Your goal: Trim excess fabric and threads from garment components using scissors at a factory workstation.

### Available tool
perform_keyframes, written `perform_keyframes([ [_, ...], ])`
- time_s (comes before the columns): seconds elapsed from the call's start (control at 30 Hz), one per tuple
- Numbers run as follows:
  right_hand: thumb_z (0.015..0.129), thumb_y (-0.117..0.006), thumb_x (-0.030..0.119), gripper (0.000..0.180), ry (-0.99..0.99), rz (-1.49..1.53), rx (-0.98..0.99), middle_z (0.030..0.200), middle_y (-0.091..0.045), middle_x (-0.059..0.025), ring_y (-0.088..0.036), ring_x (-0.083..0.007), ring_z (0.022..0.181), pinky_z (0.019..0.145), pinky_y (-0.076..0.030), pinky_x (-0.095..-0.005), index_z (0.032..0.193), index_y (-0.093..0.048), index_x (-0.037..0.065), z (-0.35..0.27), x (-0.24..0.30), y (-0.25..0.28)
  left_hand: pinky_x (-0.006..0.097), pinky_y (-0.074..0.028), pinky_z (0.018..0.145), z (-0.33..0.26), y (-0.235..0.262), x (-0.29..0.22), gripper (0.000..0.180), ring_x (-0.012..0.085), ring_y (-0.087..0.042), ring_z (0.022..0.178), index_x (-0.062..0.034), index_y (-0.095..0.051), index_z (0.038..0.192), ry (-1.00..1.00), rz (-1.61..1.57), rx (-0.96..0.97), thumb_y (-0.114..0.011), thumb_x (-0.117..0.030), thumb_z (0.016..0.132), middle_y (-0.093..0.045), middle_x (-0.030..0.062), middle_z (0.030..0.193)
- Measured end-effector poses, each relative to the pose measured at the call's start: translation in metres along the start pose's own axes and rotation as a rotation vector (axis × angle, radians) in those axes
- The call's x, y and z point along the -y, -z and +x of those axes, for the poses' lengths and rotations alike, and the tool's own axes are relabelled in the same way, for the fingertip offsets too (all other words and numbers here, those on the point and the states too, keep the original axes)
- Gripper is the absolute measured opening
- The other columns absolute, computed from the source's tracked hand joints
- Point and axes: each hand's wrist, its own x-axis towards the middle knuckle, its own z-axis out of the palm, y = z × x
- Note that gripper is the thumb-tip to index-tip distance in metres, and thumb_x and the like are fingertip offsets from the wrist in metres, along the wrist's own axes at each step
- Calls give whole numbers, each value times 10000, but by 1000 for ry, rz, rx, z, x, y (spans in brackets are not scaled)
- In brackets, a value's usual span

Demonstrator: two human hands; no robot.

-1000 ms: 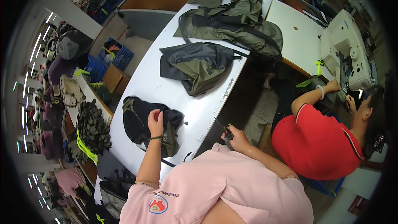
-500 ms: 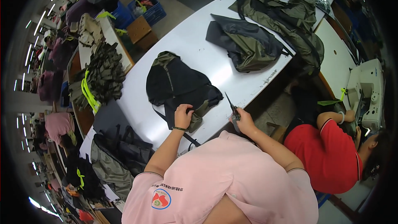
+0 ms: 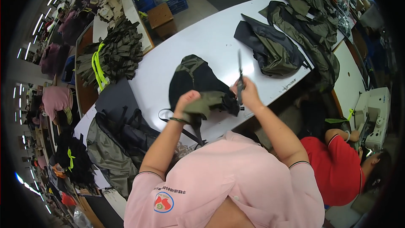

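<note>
A black and olive-green sewn bag piece [image 3: 192, 78] lies on the white table in front of me. My left hand [image 3: 186, 101] is closed on its near edge and lifts an olive fabric flap [image 3: 206, 104] off the tabletop. A thin strap hangs from the bag beside my left wrist. To the right, my right hand [image 3: 248, 93] is wrapped round a pair of dark scissors [image 3: 240, 80], their blades pointing away from me. The right fingertips are close to the bag's right end; whether they touch it I cannot tell.
More bag pieces lie at the table's [image 3: 156, 65] far right [image 3: 274, 50] and near left [image 3: 126, 143]. Bundled dark strips [image 3: 116, 50] with a neon-yellow tie lie on a side table. A person in red [image 3: 333, 171] works at a sewing machine [image 3: 375, 112] on my right.
My left hand has raised the near olive flap from the table. My right hand has moved forward with the scissors, toward the bag's right end. The view has shifted slightly.
</note>
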Motion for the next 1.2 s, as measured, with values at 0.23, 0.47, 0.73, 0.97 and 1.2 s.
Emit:
perform_keyframes([
  [0.23,811,-733,52,217,280,237,-77,768,-623,-33,-570,-88,583,526,-465,-217,867,-523,56,-4,153,35,258,-505,660,-48,119,-36,206,129,-600,708,-55,-579,1064,85,-223,-159,-597,-203,922,-630,29,890],
  [0.47,802,-751,67,229,180,174,-18,753,-620,-31,-556,-82,590,530,-449,-216,852,-528,49,-21,89,28,287,-507,588,-79,146,1,251,156,-595,661,-83,-572,1092,195,-135,-541,-597,-263,919,-629,49,896],
  [0.73,744,-825,178,413,-272,-23,183,851,-643,-91,-624,-164,808,729,-516,-305,956,-520,-2,-78,-60,-27,251,-456,498,-155,148,15,390,139,-544,561,-67,-548,1084,35,58,-907,-602,-410,906,-571,44,808],
  [0.97,721,-797,199,405,-111,-434,453,828,-628,-176,-640,-315,804,737,-486,-388,933,-507,12,-93,-36,-89,315,-489,862,-107,78,62,458,215,-635,979,7,-532,1204,-123,719,-507,-685,-259,865,-646,109,1071],
  [1.2,838,-644,44,170,87,173,225,747,-566,-15,-536,-96,648,579,-434,-237,932,-508,82,-15,55,4,350,-516,897,-150,51,-3,400,223,-624,1044,-18,-468,1310,-408,-249,-521,-563,-9,921,-596,102,1211],
])
